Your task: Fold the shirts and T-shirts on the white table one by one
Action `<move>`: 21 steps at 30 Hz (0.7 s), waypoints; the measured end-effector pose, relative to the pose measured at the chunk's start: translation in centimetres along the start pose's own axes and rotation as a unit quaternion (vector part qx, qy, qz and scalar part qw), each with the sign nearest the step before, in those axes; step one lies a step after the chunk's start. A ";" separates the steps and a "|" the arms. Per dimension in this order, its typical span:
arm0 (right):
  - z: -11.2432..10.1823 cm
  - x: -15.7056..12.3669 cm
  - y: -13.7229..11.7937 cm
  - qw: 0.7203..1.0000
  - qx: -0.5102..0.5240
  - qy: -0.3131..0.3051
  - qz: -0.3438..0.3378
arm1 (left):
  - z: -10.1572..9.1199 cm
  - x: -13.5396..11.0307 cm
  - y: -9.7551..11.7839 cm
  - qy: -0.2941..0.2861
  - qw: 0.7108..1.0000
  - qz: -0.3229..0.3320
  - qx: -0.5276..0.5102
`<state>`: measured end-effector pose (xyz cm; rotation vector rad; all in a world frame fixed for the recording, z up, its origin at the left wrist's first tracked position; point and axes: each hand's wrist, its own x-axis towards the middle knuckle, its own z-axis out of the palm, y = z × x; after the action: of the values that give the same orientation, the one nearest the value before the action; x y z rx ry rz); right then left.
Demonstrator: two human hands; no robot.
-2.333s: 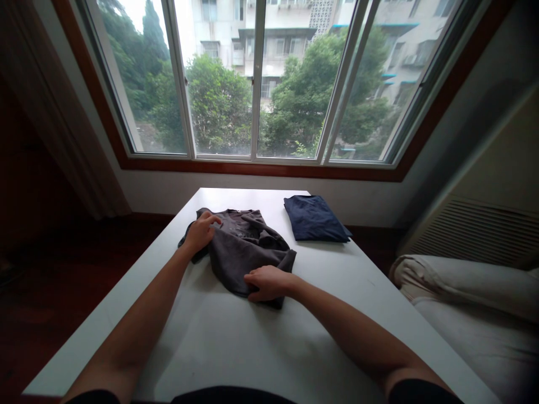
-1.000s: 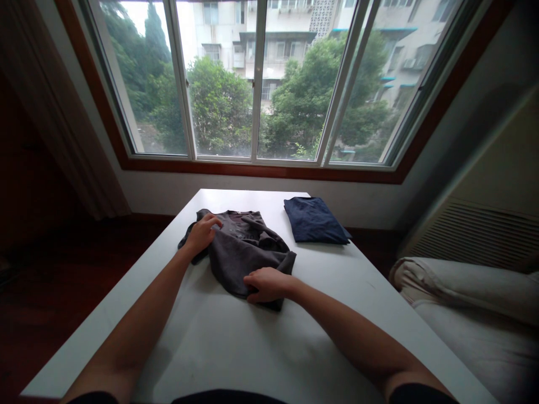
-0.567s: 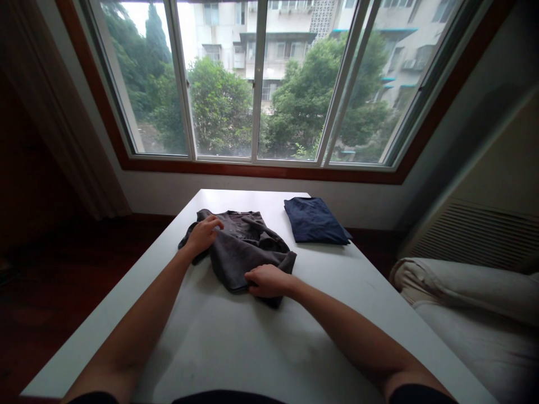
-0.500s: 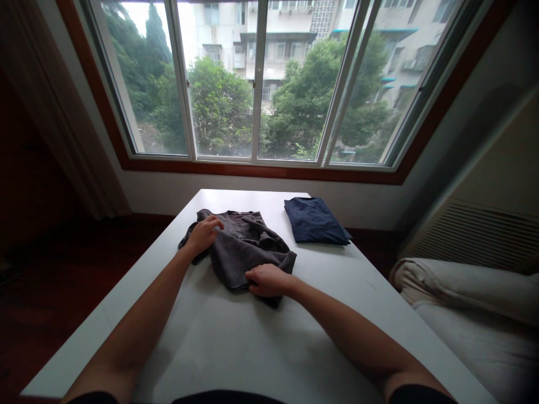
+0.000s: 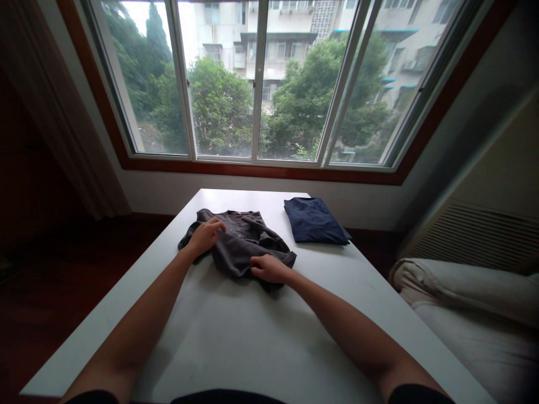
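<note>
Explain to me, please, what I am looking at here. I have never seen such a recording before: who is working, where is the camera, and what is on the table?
There is no machine here: a person works with two bare hands. The only camera is worn on that person's head, so you look forward and down along their own arms.

On the white table lies a crumpled dark grey garment. The right hand appears to grip its near edge. The left hand is on its left part; whether it grips or only rests there is hard to tell. A folded navy cloth lies apart, by the table's right edge. Beyond the table is a window.
</note>
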<state>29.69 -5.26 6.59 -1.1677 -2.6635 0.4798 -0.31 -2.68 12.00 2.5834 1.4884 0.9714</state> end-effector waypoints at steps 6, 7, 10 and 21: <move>0.5 0.9 2.1 0.992 0.114 0.045 0.016 | 0.1 -0.1 0.1 0.002 1.000 0.006 -0.005; 0.6 1.0 2.3 0.991 0.124 0.048 0.018 | 0.2 -0.1 0.1 0.003 1.000 0.005 -0.007; 0.8 1.2 2.8 0.989 0.134 0.058 0.027 | 0.4 -0.1 0.0 0.000 1.000 0.002 -0.007; 0.8 1.5 3.5 0.985 0.145 0.091 0.032 | 0.5 0.1 0.6 -0.018 0.999 -0.027 -0.002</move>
<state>30.77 -2.08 4.63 -1.1507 -2.3148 0.7079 0.43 -2.83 11.83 2.5291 1.5387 0.9171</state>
